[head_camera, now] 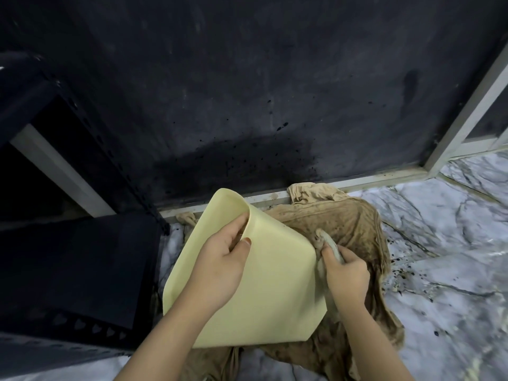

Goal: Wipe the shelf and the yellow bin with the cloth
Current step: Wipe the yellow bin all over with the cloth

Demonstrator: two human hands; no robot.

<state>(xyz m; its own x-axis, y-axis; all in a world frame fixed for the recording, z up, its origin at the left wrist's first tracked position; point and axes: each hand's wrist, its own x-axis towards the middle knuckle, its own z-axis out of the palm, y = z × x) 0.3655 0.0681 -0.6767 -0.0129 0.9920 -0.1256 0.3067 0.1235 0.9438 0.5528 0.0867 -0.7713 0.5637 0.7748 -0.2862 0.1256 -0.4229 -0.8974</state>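
The pale yellow bin (275,292) is tilted with its bottom facing me, resting over a dirty tan cloth (354,226) spread on the floor. My left hand (220,268) grips the bin's upper edge, thumb on the outside and fingers curled behind. My right hand (345,279) holds a bunched grey-tan part of the cloth against the bin's right side. The dark metal shelf (82,257) stands to the left, its lower board level with the bin.
A dark, stained wall (247,92) rises behind. A pale metal frame (467,111) runs along its base and up the right side. The marble-patterned floor (453,257) carries black specks to the right of the cloth.
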